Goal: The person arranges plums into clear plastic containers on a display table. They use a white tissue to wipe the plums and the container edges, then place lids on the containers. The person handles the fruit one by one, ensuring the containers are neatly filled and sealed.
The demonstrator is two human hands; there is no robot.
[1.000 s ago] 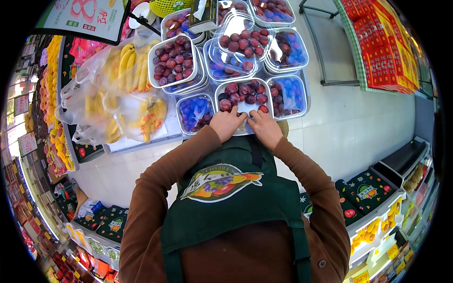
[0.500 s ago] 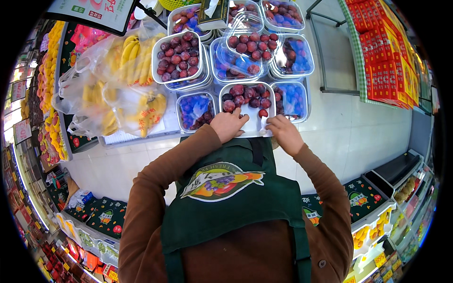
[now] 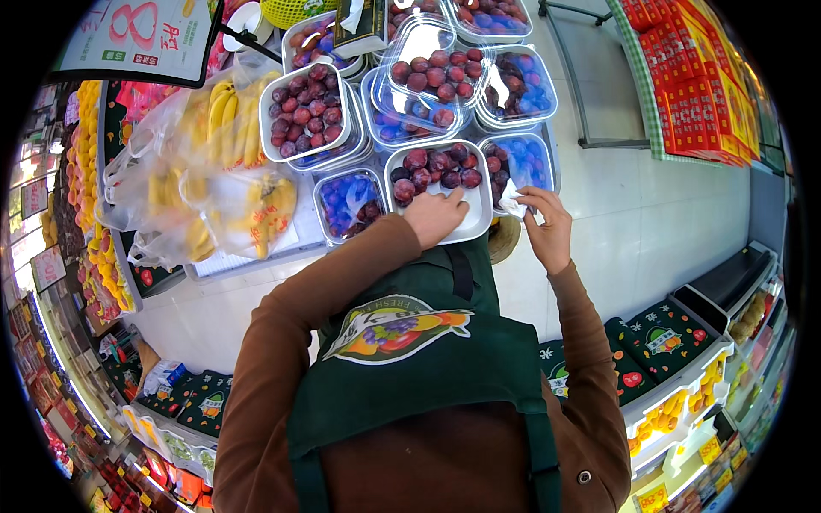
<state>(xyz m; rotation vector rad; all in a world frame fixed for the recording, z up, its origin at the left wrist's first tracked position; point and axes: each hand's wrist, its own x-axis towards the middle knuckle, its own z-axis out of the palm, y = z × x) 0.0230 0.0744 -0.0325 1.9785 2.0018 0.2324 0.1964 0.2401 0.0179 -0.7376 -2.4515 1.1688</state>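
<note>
The white tray (image 3: 479,224) in front of me holds dark red plums (image 3: 436,165) along its far side, while its near part is bare. My left hand (image 3: 438,217) lies over the tray's near left part, fingers loosely stretched toward the plums, with no fruit visible in them. At the tray's right, my right hand (image 3: 549,224) pinches a crumpled white tissue (image 3: 512,200) between thumb and fingers. This hand is raised just off the rim, in front of a covered plum box (image 3: 523,162). Another covered plum box (image 3: 346,201) sits left of the tray.
Stacked plum boxes (image 3: 517,83) fill the table beyond, with an open plum tray (image 3: 305,115) on one stack and a tissue box (image 3: 360,32) farther back. Bagged bananas (image 3: 224,115) lie at the left beneath a price sign (image 3: 137,34). Red cartons (image 3: 693,85) are piled at far right.
My right hand has moved up and right, away from the tray, carrying the tissue. The lone plum near the tray's right now sits against the others. My left hand has shifted slightly right.
</note>
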